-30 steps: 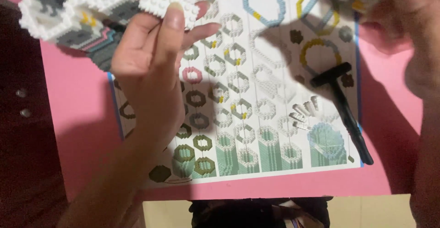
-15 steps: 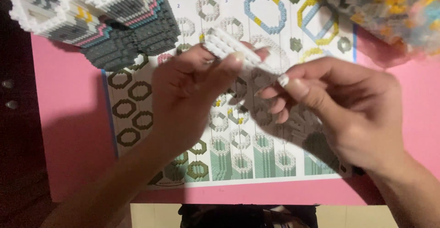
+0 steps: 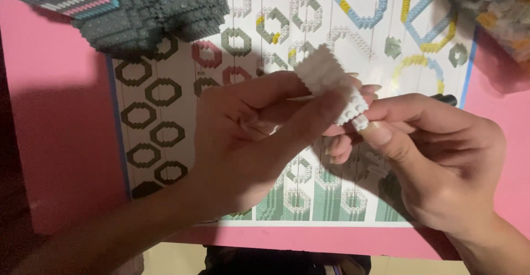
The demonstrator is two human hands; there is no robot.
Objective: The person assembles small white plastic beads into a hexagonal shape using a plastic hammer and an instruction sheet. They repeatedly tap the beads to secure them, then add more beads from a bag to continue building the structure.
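My left hand (image 3: 251,142) pinches a strip of small white building bricks (image 3: 331,82) between thumb and fingers, above the middle of a printed instruction sheet (image 3: 165,131). My right hand (image 3: 441,159) meets it from the right; its thumb and forefinger press a tiny white brick (image 3: 360,122) against the strip's lower end. Both hands hover over the sheet, which shows rows of octagonal ring diagrams and lies on a pink table (image 3: 61,142).
A large brick model (image 3: 149,10) in grey, white, pink and light blue stands at the top left, partly on the sheet. A heap of loose bricks (image 3: 497,15) lies at the top right. A black tool's tip (image 3: 448,99) peeks out behind my right hand.
My hands have come together over the sheet and now fill more of the view. The right hand, earlier up at the right edge, now holds a small brick against the white strip.
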